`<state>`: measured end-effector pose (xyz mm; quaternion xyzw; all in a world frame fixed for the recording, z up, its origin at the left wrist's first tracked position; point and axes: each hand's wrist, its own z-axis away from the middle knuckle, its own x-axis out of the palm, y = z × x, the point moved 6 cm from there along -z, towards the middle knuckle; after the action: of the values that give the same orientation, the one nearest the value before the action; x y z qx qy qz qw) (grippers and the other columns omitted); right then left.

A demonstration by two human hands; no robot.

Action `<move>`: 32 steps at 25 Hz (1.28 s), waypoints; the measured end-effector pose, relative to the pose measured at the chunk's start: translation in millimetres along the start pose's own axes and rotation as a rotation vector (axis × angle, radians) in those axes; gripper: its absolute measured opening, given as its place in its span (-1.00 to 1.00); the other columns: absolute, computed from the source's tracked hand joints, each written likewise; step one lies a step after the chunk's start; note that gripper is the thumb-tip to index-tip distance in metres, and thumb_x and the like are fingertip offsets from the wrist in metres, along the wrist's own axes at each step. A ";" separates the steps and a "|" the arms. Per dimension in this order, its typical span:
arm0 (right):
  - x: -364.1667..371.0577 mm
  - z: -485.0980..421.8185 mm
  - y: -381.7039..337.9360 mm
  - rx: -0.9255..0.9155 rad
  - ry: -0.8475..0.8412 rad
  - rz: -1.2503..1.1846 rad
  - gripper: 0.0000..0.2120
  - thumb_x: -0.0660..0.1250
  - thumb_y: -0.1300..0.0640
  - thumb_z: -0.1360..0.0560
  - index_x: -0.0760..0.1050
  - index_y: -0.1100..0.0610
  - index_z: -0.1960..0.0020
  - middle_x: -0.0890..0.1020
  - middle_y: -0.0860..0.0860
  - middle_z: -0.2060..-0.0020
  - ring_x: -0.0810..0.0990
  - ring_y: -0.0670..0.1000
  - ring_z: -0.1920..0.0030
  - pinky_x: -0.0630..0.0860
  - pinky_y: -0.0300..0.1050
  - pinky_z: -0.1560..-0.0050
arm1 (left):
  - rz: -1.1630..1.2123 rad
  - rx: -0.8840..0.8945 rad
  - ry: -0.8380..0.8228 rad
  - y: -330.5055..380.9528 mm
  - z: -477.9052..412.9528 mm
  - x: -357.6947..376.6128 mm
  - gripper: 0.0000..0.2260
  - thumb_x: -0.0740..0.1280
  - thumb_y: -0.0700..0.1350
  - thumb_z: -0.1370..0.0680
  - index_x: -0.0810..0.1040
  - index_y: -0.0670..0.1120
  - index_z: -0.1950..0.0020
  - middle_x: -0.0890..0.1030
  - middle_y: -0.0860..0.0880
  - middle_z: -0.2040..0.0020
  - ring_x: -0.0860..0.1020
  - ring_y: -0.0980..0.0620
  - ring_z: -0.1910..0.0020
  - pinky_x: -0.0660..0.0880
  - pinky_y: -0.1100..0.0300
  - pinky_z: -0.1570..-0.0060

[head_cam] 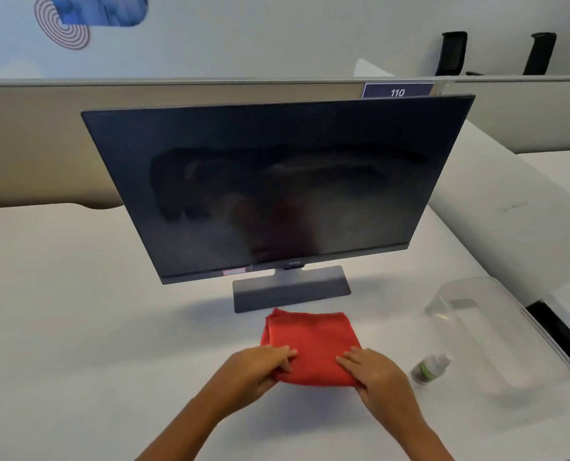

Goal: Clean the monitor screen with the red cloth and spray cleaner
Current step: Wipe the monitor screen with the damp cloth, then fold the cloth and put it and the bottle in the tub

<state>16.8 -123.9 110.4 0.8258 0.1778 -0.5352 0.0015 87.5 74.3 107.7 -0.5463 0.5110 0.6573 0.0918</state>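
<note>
Red cloth (312,344) lies folded flat on the white bench (77,327); my left grip (260,367) pinches its near-left edge, my right grip (370,371) presses flat on its near-right corner, unclenched, likely to keep the fold square for wiping; the monitor screen (277,181) stands beyond both grips, smeared; the spray cleaner (430,367) lies just right of my right grip, untouched.
</note>
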 end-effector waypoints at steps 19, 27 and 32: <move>3.4 95.4 48.9 0.095 -0.353 -0.656 -0.67 0.49 0.17 -0.40 0.60 -0.08 -0.12 0.64 -0.30 -0.01 0.61 -0.26 0.00 0.54 -0.33 0.00 | 0.518 -0.447 0.060 40.0 62.1 89.4 -0.75 0.37 -0.16 -0.46 0.55 0.19 -0.02 0.66 0.14 0.10 0.64 0.11 0.14 0.54 0.33 0.13; 22.6 32.1 57.5 0.317 -0.146 -0.650 -0.80 0.40 0.10 -0.50 0.55 0.04 -0.12 0.65 -0.14 0.04 0.58 -0.20 0.07 0.46 -0.39 0.05 | 0.348 -0.717 0.398 8.7 42.6 68.2 -0.72 0.35 -0.05 -0.51 0.45 0.05 -0.21 0.62 0.06 0.08 0.57 0.11 0.09 0.44 0.51 0.21; 50.2 23.9 67.2 0.416 -0.227 -0.429 -0.73 0.38 0.02 -0.51 0.53 0.16 -0.13 0.66 0.05 0.10 0.60 0.03 0.11 0.43 -0.24 0.09 | 0.128 -0.765 0.420 -0.6 27.2 85.0 -0.71 0.29 -0.11 -0.55 0.45 -0.10 -0.27 0.61 -0.10 -0.12 0.55 -0.06 -0.07 0.45 0.17 -0.05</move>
<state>33.8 -176.8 43.2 0.6872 0.2332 -0.6369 -0.2603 38.2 58.4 35.2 -0.6298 0.2713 0.6783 -0.2638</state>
